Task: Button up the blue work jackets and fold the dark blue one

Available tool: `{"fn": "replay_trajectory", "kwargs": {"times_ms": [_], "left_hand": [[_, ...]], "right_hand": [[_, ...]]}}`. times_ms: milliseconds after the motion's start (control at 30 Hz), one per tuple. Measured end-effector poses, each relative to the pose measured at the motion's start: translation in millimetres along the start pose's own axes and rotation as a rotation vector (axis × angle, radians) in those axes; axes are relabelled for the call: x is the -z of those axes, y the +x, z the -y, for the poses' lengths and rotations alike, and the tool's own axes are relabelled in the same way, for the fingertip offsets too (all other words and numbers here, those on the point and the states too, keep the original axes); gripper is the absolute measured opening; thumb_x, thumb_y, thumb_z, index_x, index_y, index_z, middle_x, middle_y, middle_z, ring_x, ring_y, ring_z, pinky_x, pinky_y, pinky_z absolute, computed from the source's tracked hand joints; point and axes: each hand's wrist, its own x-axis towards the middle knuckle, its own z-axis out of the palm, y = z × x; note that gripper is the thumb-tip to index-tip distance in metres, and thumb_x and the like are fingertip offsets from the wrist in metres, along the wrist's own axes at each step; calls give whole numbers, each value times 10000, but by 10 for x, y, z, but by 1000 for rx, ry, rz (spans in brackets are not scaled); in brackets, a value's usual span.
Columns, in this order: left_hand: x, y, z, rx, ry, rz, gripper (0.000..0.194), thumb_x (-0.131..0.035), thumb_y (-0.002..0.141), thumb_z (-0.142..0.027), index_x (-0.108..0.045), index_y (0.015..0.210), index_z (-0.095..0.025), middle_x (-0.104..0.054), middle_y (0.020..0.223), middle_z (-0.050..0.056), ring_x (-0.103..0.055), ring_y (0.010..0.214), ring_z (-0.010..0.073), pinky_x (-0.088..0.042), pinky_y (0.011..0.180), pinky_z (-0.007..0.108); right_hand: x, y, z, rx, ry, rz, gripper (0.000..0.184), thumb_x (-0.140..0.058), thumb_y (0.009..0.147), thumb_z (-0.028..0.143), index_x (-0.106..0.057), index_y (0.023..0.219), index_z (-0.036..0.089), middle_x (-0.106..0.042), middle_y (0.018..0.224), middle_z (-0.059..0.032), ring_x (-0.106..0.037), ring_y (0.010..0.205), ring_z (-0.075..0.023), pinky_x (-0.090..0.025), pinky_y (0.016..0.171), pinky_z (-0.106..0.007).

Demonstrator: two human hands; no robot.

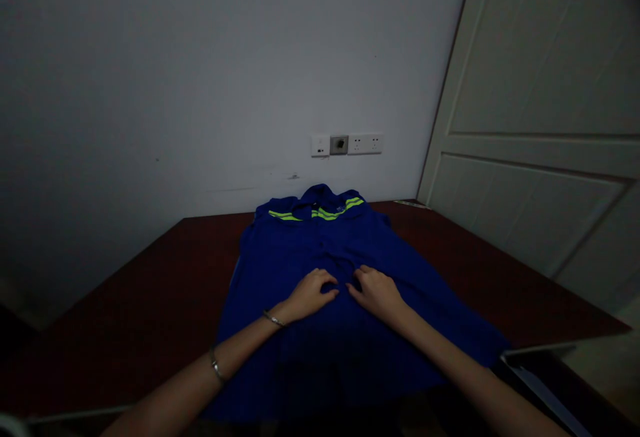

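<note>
A blue collared work shirt with yellow-green stripes across its chest lies front up, its collar towards the wall and its lower part towards me. On the middle of its front rests my left hand, fingers curved and the thumb apart from them. My right hand lies on the cloth just to the right, also with curved fingers and a gap at the thumb. A narrow strip of shirt separates the two hands. Small creases run in the cloth beyond them. Dim light hides detail along the near hem.
The shirt lies on a dark red-brown table against a pale wall. Wall sockets sit above the table's far edge. A panelled white door stands along the right side. An open drawer shows at the lower right.
</note>
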Motion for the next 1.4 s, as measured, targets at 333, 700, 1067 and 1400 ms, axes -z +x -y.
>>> {"fn": "replay_trajectory", "kwargs": {"times_ms": [333, 700, 1067, 1400], "left_hand": [[-77, -66, 15, 89, -80, -118, 161, -591, 705, -139, -656, 849, -172, -658, 874, 34, -576, 848, 170, -435, 777, 286], [-183, -125, 57, 9, 123, -102, 176, -568, 789, -271, -677, 893, -181, -579, 852, 52, -507, 820, 167, -419, 740, 291], [-137, -183, -96, -56, 254, -90, 225, -431, 865, -225, -642, 851, -148, -548, 840, 65, -487, 823, 169, -410, 731, 287], [-168, -159, 22, -23, 114, -130, 201, -488, 817, -193, -657, 923, -173, -603, 872, 54, -524, 840, 162, -415, 758, 272]], "right_hand": [[3, 121, 163, -95, -80, 53, 213, -502, 778, 206, -653, 907, 129, -640, 915, -172, -622, 855, -244, -449, 704, -303], [88, 269, 233, -62, -74, 151, 262, -546, 727, 86, -655, 957, 146, -650, 964, -181, -619, 914, -256, -465, 740, -317], [41, 283, 82, -98, 35, 64, 274, -490, 727, 50, -642, 944, 123, -645, 964, -174, -621, 888, -235, -443, 728, -294], [-87, 347, -220, -153, 1125, 14, 322, -384, 647, 195, -678, 766, 135, -630, 625, -10, -530, 565, -135, -378, 558, -231]]}}
